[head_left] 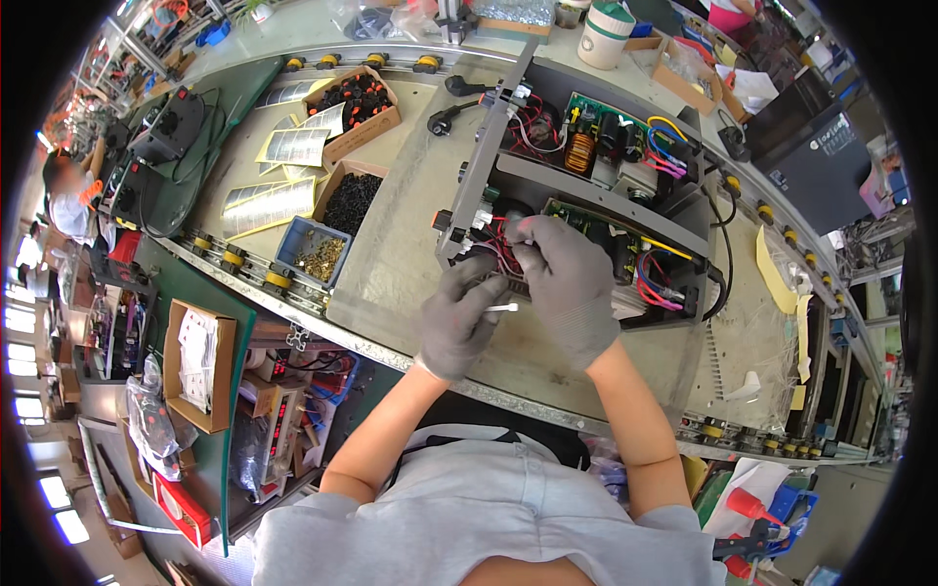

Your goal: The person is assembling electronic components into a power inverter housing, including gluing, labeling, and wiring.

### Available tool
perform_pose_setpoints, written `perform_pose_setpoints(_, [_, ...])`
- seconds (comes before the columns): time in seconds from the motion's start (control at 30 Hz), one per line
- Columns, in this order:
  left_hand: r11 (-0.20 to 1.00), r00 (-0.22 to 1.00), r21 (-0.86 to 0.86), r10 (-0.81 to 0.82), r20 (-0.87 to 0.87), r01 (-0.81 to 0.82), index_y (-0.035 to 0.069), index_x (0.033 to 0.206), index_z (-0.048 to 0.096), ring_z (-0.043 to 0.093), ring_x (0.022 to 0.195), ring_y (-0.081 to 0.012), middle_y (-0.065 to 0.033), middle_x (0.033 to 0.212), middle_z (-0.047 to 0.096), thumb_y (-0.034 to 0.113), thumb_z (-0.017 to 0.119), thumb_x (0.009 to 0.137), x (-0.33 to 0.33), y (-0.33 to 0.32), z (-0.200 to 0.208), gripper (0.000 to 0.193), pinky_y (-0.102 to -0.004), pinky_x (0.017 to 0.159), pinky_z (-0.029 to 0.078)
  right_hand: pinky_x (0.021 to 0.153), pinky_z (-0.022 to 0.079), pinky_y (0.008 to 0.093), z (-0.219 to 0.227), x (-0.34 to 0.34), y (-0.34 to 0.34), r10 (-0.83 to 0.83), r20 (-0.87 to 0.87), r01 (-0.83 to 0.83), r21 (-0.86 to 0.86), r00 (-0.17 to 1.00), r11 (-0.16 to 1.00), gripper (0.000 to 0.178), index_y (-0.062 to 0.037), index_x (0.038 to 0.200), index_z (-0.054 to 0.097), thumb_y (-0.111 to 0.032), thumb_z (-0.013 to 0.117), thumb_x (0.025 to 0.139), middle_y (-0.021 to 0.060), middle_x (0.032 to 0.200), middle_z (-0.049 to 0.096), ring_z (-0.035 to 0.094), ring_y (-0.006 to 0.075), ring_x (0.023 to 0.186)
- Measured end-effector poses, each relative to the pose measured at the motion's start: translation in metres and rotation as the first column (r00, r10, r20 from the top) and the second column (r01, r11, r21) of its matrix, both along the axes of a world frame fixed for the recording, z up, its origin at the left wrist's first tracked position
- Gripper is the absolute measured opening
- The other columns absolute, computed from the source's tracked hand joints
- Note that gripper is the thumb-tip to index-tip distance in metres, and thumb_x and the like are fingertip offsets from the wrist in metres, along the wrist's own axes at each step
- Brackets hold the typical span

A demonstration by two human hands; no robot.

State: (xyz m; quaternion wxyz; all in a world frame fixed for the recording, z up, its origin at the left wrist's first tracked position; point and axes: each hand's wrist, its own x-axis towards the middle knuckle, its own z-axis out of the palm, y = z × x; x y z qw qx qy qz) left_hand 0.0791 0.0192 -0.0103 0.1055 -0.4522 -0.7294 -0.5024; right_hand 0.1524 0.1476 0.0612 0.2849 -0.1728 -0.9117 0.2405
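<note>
Left hand (459, 322) pinches a white cable tie (503, 308); right hand (567, 283) fingers press the red wires (500, 249): keep that bundle tight.

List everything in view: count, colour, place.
open chassis: 1, grey, centre, boards and coloured wires inside
wire bundle: 1, red/black, under the hands
cable tie: 1, white, at left hand
parts bin: 1, blue, brass bits, left
cardboard boxes: 2, brown, black parts, upper left
label sheets: several, silver/yellow, left
cup: 1, cream/green, top
left hand: grey glove, holding the cable tie
right hand: grey glove, on wire bundle
</note>
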Motion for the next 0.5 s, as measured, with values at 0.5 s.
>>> perform_pose_setpoints(0.5, [0.990,0.907,0.142,-0.083,0.414,0.026,0.005,0.094,0.058,0.060,0.067,-0.0208,-0.0100,0.077,0.062,0.009,0.065,0.083,0.003,0.021,0.006,0.014,-0.0299,0.061,0.047,0.070,0.051,0.0310,0.014,0.001,0.003,0.041,-0.037,-0.052,-0.392,0.998,0.918,0.017,-0.0003,0.100,0.059,0.001,0.053,0.084,0.0115,0.092,0.067,0.066,0.0208,0.083])
